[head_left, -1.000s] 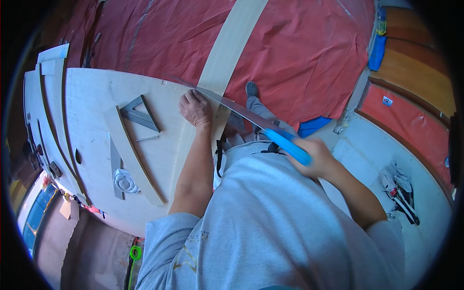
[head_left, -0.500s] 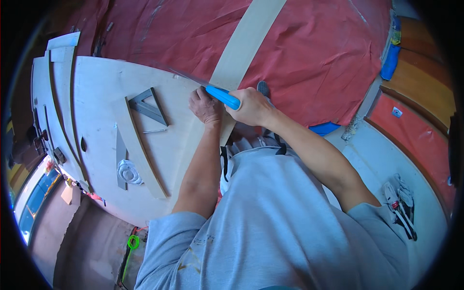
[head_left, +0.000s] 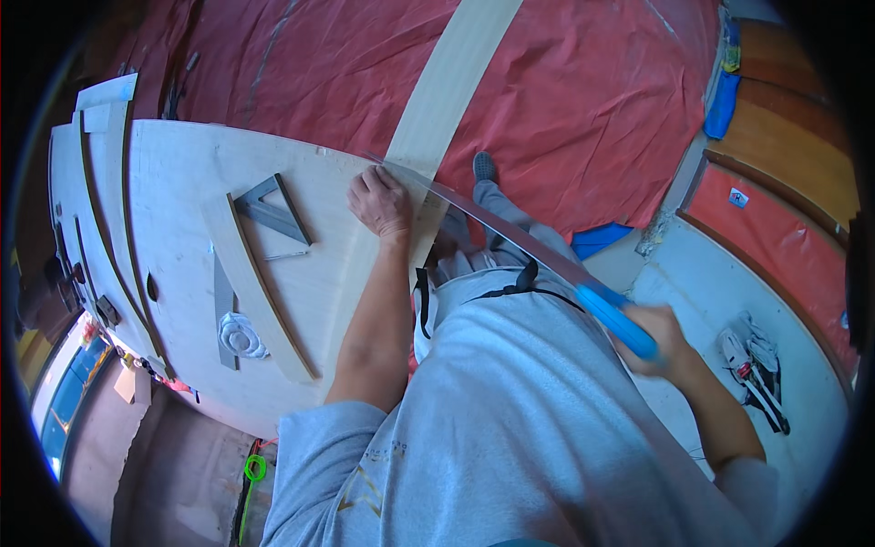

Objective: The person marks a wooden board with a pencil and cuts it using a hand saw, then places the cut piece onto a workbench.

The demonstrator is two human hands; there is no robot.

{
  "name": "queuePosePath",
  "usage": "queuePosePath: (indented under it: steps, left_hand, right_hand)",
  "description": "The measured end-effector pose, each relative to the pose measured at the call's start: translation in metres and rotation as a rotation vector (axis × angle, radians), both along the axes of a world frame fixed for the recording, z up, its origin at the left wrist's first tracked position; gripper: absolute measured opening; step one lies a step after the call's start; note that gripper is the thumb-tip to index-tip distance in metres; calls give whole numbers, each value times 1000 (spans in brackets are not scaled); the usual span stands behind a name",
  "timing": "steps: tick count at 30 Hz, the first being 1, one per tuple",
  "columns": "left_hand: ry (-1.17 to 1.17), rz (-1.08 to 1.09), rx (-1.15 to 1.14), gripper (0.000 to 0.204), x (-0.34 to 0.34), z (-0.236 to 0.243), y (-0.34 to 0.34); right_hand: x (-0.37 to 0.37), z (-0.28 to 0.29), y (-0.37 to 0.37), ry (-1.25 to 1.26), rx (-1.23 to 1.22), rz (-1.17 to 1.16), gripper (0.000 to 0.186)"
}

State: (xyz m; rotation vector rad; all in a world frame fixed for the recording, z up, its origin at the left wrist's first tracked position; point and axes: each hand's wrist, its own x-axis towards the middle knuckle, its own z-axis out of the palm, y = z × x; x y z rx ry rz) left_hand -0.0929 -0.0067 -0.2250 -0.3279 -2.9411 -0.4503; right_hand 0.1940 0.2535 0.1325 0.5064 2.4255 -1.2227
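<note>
My right hand (head_left: 658, 339) is closed round the blue handle (head_left: 620, 321) of a handsaw, drawn back at my right side. The saw blade (head_left: 510, 232) slants up and left to cross a long pale wooden plank (head_left: 451, 87) just past my left hand (head_left: 378, 202). That left hand is closed on the plank, its bent fingers close to the blade tip. The plank lies over the edge of a white worktable (head_left: 182, 191) and stretches away above the red sheeting. Whether the teeth are in the wood is hard to make out.
On the worktable lie a dark triangular square (head_left: 273, 211), a curved wooden strip (head_left: 260, 292), a rolled whitish bundle (head_left: 241, 335) and longer strips (head_left: 118, 182) at left. Red sheeting (head_left: 565, 109) covers the floor ahead. Gloves and a red-marked tool (head_left: 755, 369) rest at right.
My right hand has pulled the saw back, down and to the right, so more blade shows between handle and plank. My left hand stays on the plank.
</note>
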Motion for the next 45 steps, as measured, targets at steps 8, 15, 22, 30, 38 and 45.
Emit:
queuePosePath:
  steps: [8, 15, 22, 30, 38, 45]
  left_hand:
    - [-59, -38, 9, 17, 3, -17, 6]
    - [-39, 35, -1, 16, -1, 2, -8]
    - [-7, 9, 13, 15, 2, -1, 5]
    - [24, -29, 19, 14, 2, -7, 19]
    - [55, -16, 31, 15, 0, -7, -1]
    - [30, -32, 30, 14, -1, -3, 1]
  right_hand:
    - [-236, -209, -99, 197, -85, -110, 20]
    - [-90, -98, -55, 135, -64, -62, 14]
    - [-2, 2, -10, -51, -36, -45, 12]
    - [-171, -189, -66, 196, -125, -144, 18]
    - [-39, -52, -21, 118, -63, -48, 14]
    - [-7, -18, 3, 24, -94, -58, 14]
